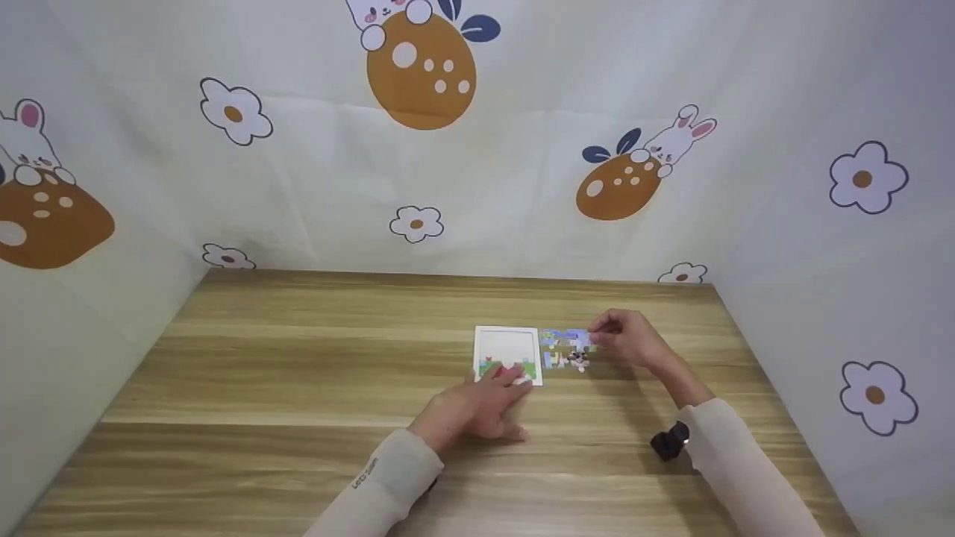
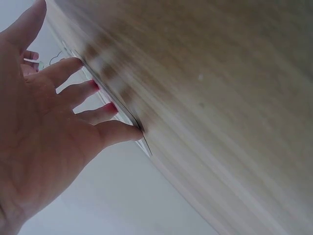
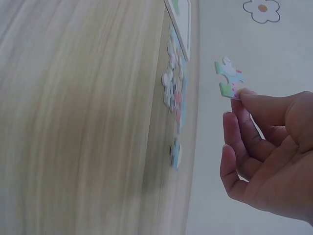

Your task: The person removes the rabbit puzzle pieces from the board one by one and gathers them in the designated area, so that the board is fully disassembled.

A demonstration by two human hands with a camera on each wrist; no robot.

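A small white-rimmed puzzle tray [image 1: 510, 346] lies on the table, with a strip of fitted pieces in green and red along its near side. My left hand [image 1: 479, 409] rests on that near side, its fingers spread and fairly straight; the left wrist view shows the fingertips [image 2: 113, 108] on the tray's edge. Between thumb and fingertips my right hand [image 3: 266, 147] pinches a puzzle piece [image 3: 230, 89] coloured pale green, blue and white. It is held up off the table, near the right side of the loose pieces [image 1: 553, 361].
Several loose pieces lie close together just right of the tray; one blue piece [image 3: 175, 152] sits a little apart. The wood-grain table [image 1: 298, 350] runs back to a cloth backdrop [image 1: 313, 186] printed with rabbits and flowers, which also stands at both sides.
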